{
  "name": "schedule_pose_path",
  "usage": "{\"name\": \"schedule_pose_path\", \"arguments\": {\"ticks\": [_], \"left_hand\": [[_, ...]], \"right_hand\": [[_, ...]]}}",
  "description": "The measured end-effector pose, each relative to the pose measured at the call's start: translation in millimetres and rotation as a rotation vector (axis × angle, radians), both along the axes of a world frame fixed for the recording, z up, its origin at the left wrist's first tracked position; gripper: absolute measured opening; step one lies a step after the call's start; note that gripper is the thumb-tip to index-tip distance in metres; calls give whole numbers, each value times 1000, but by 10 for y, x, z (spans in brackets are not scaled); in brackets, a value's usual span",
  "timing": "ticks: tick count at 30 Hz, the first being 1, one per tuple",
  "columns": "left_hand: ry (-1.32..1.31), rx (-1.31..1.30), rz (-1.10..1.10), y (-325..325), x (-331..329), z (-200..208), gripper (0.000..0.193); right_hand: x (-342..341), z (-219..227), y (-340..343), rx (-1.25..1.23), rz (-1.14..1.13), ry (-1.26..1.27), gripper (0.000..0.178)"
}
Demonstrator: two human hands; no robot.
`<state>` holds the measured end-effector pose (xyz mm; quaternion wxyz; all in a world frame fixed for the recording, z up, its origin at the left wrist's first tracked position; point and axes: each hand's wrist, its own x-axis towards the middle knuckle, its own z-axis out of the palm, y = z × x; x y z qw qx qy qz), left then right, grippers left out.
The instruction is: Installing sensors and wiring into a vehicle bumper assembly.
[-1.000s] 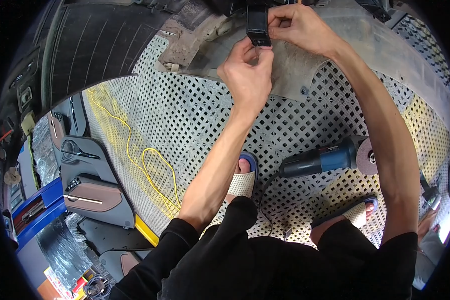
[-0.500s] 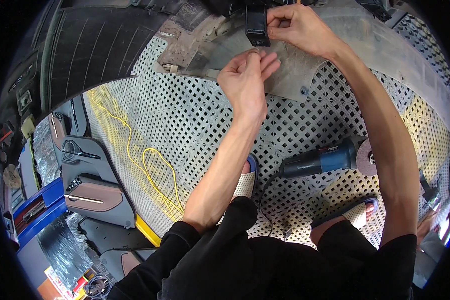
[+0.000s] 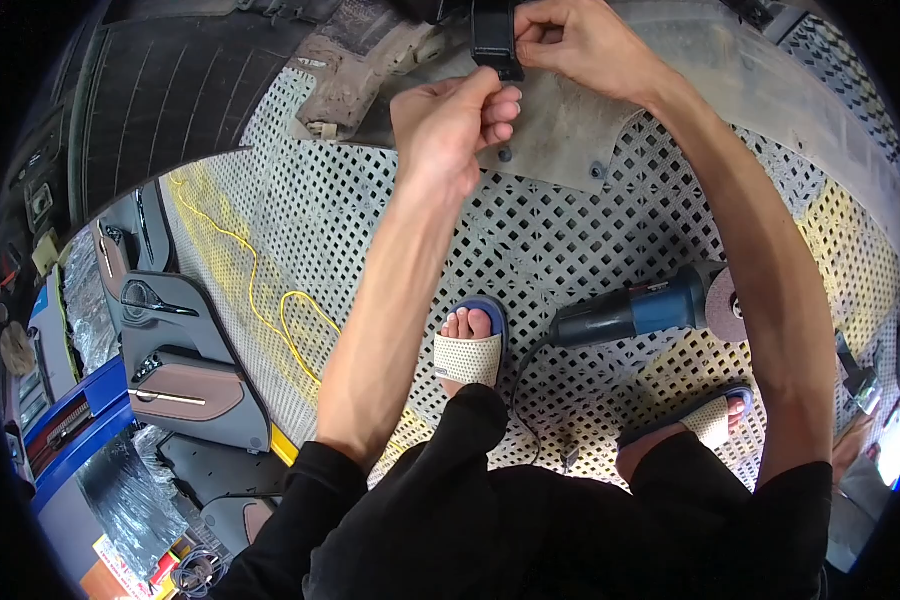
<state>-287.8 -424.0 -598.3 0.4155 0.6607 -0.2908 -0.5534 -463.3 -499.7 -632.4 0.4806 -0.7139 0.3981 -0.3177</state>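
A black box-shaped part hangs at the top of the view, among dark parts cut off by the frame edge. At its right side is my right hand, thumb and fingers closed against its edge. My left hand is just below, fingers curled and the thumb tip at the part's lower end. Whatever the left fingers pinch is hidden. Behind both hands lies a dirty translucent sheet, with a grimy brown panel to its left.
On the perforated floor mat lies a blue angle grinder with a disc, beside my sandalled feet. A yellow cord runs along the left. Grey-and-brown door panels stand at the left, near a blue case. A ribbed black panel fills the upper left.
My left hand has moved left and up, its fingers curling in until the thumb meets the part's lower end. The right hand stays at the part's side; the whole view has shifted slightly.
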Motion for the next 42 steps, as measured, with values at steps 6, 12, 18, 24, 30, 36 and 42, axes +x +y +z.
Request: {"name": "schedule_pose_path", "arguments": {"ticks": [6, 12, 18, 24, 30, 36, 42], "left_hand": [[-194, -6, -72, 0, -52, 0, 16], [-598, -157, -169, -22, 283, 54, 21], [-529, -356, -318, 133, 262, -111, 40], [-508, -398, -310, 114, 70, -328, 20], [-182, -507, -53, 248, -304, -547, 15], [-157, -554, 65, 211, -345, -563, 15], [-148, -566, 69, 213, -380, -528, 17]], "right_hand": [[-1, -118, 17, -54, 4, -43, 17], [67, -72, 30, -64, -4, -10, 19], [-16, -163, 21, -120, -6, 19, 20], [-20, 25, 36, -74, 3, -11, 20], [-5, -59, 30, -146, -12, 38, 20], [35, -188, 82, -54, 34, -51, 15], [4, -215, 45, 53, 71, -135, 20]]}}
